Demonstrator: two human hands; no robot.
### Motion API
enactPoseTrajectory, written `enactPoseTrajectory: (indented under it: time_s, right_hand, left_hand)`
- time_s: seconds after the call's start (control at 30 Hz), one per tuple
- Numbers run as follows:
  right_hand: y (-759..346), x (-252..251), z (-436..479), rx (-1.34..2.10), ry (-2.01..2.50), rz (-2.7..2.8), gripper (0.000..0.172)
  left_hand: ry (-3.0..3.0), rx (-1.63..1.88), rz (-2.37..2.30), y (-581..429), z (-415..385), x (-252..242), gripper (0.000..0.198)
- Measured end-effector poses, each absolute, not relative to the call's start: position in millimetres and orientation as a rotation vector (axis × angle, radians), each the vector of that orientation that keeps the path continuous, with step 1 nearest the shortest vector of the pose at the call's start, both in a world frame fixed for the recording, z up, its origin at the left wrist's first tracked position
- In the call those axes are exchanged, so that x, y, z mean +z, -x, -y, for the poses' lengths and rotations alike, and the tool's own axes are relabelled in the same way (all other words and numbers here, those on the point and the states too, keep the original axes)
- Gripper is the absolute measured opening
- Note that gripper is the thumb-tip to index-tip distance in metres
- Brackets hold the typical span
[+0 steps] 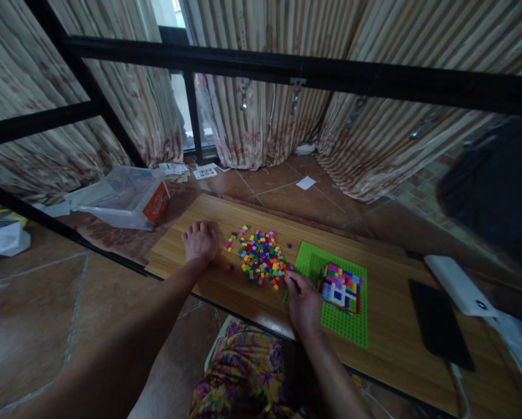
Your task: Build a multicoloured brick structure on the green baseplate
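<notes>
A heap of small colourful toy bricks (263,256) lies on the wooden table between my hands. My left hand (200,241) rests palm down on the tabletop left of the heap, its fingers lying on the wood and holding nothing. At the heap's right edge, my right hand (303,299) has thumb and forefinger pinched together; whatever is between them is too small to make out. Beside it lies a green baseplate (343,329), partly covered by that hand. On the plate stands a low multicoloured brick structure (341,288) with white, blue and red parts on top.
A black flat pad (439,323) and a white device (455,285) with a cable sit at the table's right end. On the floor to the left is a clear plastic bin (125,201) with an orange label. A black metal bar (261,64) crosses before striped curtains.
</notes>
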State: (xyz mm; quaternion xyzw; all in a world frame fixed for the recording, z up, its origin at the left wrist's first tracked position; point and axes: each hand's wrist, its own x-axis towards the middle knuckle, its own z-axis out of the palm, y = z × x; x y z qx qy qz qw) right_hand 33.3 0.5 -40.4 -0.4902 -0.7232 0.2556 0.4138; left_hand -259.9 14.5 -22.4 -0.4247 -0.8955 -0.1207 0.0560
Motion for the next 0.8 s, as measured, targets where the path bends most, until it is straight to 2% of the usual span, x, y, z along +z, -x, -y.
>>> enactPoseTrajectory:
  time_s: [0.3,0.6,0.8]
  right_hand:
    - [-33,-40,-2,0.643,1.165,1.872,0.019]
    - [-40,-19,12,0.646,1.162,1.785,0.021]
    - [-83,-1,3,0.462,1.248,1.68,0.023]
  left_hand:
    - [1.291,-0.347,2.716,259,-14,-22,0.041]
    - [1.287,-0.394,2.699,262,-15,-25,0.042]
    - [1.275,-0.356,2.699,264,-16,-26,0.044]
